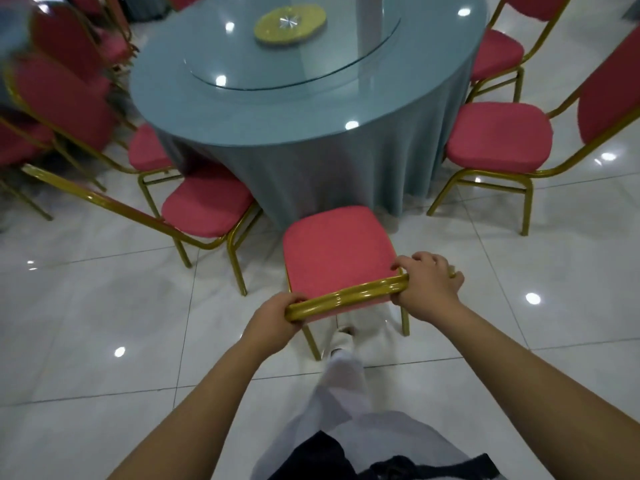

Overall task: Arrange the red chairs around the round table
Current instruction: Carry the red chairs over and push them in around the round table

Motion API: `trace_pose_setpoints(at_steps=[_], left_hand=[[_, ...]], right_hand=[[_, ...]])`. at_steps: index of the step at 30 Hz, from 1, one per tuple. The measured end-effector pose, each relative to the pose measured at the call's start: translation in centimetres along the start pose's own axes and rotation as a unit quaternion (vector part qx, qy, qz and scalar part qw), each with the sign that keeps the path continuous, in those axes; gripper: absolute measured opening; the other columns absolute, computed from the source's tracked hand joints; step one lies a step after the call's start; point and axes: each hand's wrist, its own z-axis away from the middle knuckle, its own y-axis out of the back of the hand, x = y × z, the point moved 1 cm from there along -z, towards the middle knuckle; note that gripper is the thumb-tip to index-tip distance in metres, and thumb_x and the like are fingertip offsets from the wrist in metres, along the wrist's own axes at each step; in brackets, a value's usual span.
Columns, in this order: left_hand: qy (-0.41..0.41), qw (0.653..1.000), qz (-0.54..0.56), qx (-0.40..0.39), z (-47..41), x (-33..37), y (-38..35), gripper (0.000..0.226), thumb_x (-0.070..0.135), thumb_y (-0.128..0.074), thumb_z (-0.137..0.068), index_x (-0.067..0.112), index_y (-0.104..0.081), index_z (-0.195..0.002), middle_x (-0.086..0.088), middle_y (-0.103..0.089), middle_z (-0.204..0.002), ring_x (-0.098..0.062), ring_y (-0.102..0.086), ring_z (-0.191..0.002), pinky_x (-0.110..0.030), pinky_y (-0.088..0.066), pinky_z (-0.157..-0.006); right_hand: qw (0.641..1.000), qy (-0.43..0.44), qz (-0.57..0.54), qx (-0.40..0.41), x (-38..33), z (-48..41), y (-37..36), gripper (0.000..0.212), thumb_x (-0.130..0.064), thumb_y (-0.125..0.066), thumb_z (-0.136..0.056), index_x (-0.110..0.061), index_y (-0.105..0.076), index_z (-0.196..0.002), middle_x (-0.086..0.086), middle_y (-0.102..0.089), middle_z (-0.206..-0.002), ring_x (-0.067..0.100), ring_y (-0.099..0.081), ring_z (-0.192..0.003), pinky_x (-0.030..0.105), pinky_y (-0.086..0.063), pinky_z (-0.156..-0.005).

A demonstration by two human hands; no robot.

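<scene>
A red chair (334,249) with a gold frame stands right in front of me, its seat front touching the blue cloth of the round table (304,109). My left hand (273,317) grips the left end of its gold top rail. My right hand (427,287) grips the rail's right end. More red chairs stand around the table: one at the near left (207,206), one behind it (147,148), one at the right (498,136) and one at the far right (498,53).
A glass turntable (294,64) with a yellow-green disc (290,24) lies on the table. Several more red chairs (62,95) crowd the far left, blurred. Glossy white floor tiles (104,306) spread around me. My own leg and shoe (343,344) are behind the chair.
</scene>
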Motion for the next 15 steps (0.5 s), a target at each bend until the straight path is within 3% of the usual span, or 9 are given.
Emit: trace_pose_setpoints(at_steps=[7, 15], left_hand=[[0.003, 1.0, -0.001, 0.009, -6.2, -1.1, 3.8, 0.032, 0.016, -0.072, -0.085, 0.036, -0.067, -0.109, 0.009, -0.064, -0.104, -0.013, -0.061, -0.094, -0.035, -0.053, -0.083], [-0.003, 1.0, 0.01, 0.004, -17.5, 0.6, 7.3, 0.026, 0.012, -0.066, -0.083, 0.028, -0.069, -0.103, 0.003, -0.067, -0.095, -0.019, -0.062, -0.087, -0.043, -0.054, -0.078]], right_hand=[[1.0, 0.02, -0.013, 0.018, -2.1, -6.3, -0.1, 0.037, -0.039, -0.075, -0.077, -0.044, -0.061, -0.11, -0.007, -0.052, -0.127, 0.023, -0.036, -0.123, 0.051, -0.025, -0.099], [0.999, 0.008, 0.032, -0.012, -4.7, -18.4, 4.4, 0.046, -0.041, -0.081, -0.075, -0.04, -0.059, -0.115, -0.001, -0.054, -0.121, 0.029, -0.043, -0.12, 0.05, -0.034, -0.096]])
